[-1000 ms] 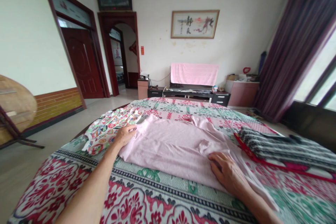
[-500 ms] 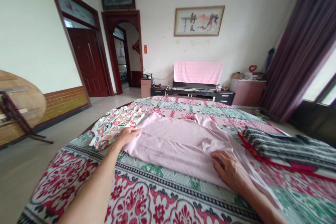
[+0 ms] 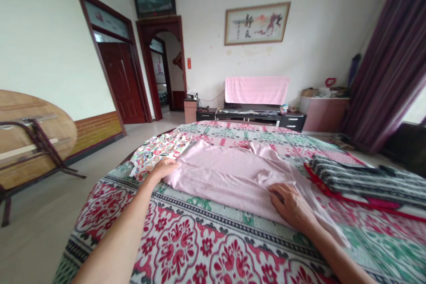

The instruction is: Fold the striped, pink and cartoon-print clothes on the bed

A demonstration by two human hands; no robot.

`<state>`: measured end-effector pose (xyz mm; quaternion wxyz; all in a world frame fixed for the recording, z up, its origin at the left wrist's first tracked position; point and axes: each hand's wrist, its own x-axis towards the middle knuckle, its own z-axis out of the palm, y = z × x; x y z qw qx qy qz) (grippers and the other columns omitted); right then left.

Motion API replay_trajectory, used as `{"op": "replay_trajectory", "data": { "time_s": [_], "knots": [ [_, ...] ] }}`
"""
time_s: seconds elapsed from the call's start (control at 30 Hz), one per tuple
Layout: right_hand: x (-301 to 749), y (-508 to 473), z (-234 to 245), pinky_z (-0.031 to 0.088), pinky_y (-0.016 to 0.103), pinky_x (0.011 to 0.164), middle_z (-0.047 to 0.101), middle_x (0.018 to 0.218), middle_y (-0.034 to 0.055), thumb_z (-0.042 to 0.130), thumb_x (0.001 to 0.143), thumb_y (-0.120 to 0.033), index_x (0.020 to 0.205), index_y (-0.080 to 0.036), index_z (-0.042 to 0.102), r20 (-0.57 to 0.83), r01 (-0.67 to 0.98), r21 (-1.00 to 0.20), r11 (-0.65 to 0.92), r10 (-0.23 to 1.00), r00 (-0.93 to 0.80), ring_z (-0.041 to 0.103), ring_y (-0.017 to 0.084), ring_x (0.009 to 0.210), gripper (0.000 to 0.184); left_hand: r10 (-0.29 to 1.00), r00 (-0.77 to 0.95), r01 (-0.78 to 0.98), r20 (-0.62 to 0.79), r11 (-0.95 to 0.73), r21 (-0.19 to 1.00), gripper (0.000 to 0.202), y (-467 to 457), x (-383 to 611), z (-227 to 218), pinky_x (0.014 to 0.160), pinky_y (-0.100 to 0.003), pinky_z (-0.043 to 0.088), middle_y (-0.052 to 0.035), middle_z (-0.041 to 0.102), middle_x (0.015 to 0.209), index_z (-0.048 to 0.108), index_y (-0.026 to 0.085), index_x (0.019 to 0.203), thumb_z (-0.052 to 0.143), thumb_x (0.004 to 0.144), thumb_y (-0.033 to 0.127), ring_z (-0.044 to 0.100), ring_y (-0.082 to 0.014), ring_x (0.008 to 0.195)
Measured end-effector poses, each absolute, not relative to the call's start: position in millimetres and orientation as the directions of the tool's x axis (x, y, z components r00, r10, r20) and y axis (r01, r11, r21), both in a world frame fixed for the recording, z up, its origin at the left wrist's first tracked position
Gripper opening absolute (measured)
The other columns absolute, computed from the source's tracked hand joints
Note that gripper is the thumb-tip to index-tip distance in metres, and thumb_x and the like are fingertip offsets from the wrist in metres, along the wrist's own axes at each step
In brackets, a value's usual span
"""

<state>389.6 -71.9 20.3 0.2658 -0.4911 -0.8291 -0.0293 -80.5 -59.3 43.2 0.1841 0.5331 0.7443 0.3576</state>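
Observation:
A pale pink long-sleeved shirt lies spread sideways across the patterned cover, with shallow wrinkles over it. At its left edge, my left hand is closed on the fabric, fingers pressed together. My right hand rests on the shirt's lower right part, fingers lightly bent and thumb apart. Below that hand, a sleeve reaches toward the lower right. Just beyond my left hand is a white garment with a colourful print, partly hidden by the hand.
Black-and-white striped folded cloth lies on a red-edged piece at the right. The floral cover drapes over the round surface. A folded wooden table leans at the left wall. Beyond stands a low cabinet below a pink cloth.
The view has shifted slightly left, so the room appears further right. Both hands keep their places on the pink shirt, which looks nearly unchanged.

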Motion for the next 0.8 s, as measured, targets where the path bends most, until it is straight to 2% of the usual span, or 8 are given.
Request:
{"op": "replay_trajectory", "data": {
  "time_s": [0.17, 0.3, 0.53, 0.63, 0.8],
  "knots": [
    [389, -73, 22, 0.044, 0.037, 0.084, 0.067, 0.094, 0.008, 0.045, 0.084, -0.032, 0.093, -0.019, 0.067, 0.471, 0.826, -0.221, 0.519, 0.798, -0.375, 0.059, 0.022, 0.087, 0.027, 0.961, -0.259, 0.646, 0.099, 0.096, 0.757, 0.039, -74, -93, 37, 0.069, -0.026, 0.048, -0.0052, 0.071, 0.095, 0.07, 0.016, 0.092, 0.062, 0.055, 0.027, 0.064, -0.0233, 0.086],
    [390, -72, 20, 0.045, 0.038, 0.084, 0.066, 0.095, 0.0086, 0.045, 0.084, -0.032, 0.093, -0.018, 0.066, 0.467, 0.828, -0.216, 0.517, 0.8, -0.377, 0.059, 0.023, 0.088, 0.028, 0.959, -0.243, 0.735, 0.145, 0.085, 0.672, 0.036, -75, -97, 32, 0.079, -0.023, 0.046, -0.0069, 0.07, 0.104, 0.072, 0.016, 0.09, 0.056, 0.058, 0.019, 0.063, -0.0224, 0.097],
    [392, -69, 15, 0.046, 0.038, 0.085, 0.066, 0.1, 0.0085, 0.047, 0.081, -0.033, 0.095, -0.019, 0.065, 0.498, 0.826, -0.229, 0.514, 0.791, -0.354, 0.061, 0.023, 0.09, 0.027, 0.932, -0.326, 0.794, 0.157, 0.18, 0.581, 0.035, -72, -94, 27, 0.08, -0.023, 0.043, -0.0052, 0.071, 0.104, 0.072, 0.022, 0.091, 0.058, 0.059, 0.018, 0.063, -0.0227, 0.097],
    [394, -68, 12, 0.046, 0.038, 0.088, 0.062, 0.109, 0.0126, 0.049, 0.078, -0.033, 0.1, -0.016, 0.064, 0.531, 0.864, -0.22, 0.453, 0.799, -0.283, 0.06, 0.025, 0.097, 0.032, 0.928, -0.339, 0.826, 0.153, 0.216, 0.521, 0.032, -75, -92, 30, 0.075, -0.024, 0.043, -0.0053, 0.072, 0.098, 0.07, 0.022, 0.092, 0.06, 0.062, 0.025, 0.064, -0.0216, 0.088],
    [405, -65, 15, 0.048, 0.036, 0.084, 0.064, 0.103, 0.0141, 0.052, 0.075, -0.03, 0.095, -0.014, 0.065, 0.444, 0.9, -0.208, 0.383, 0.857, -0.262, 0.062, 0.025, 0.09, 0.028, 0.918, -0.362, 0.887, 0.162, 0.285, 0.364, 0.019, -78, -88, 37, 0.065, -0.025, 0.04, -0.0036, 0.07, 0.071, 0.068, 0.023, 0.07, 0.06, 0.065, 0.039, 0.063, -0.0211, 0.072]
  ]
}}
